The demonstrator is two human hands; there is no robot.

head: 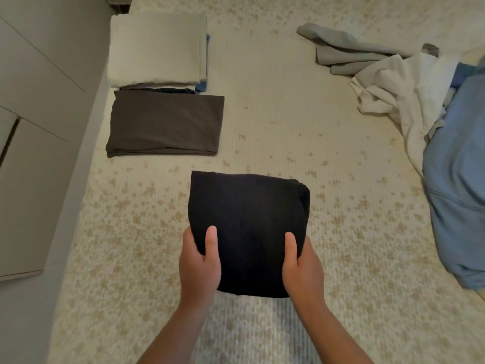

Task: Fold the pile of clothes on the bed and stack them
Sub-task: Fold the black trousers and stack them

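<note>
Both hands hold a folded black cloth [246,232] over the bed [275,122], near the bed's near edge. The left hand [200,261] grips its left side and the right hand [301,264] grips its right side, each with the thumb on top and the other fingers hidden under the cloth. At the left edge of the bed lies a folded dark grey cloth [165,123], flat and neat. Just behind it, closer to the far left corner, sits a stack of folded clothes [156,48] with a cream one on top and a bit of blue peeking out at its side. Along the right edge lies the messy pile: a blue garment [456,174], a white garment [401,85] partly under it, and a grey garment [349,49] farther back. The middle of the bed, between the folded things and the messy pile, is bare flowery cover with lots of room. A pale cupboard [34,101] stands beside the bed's left edge.
</note>
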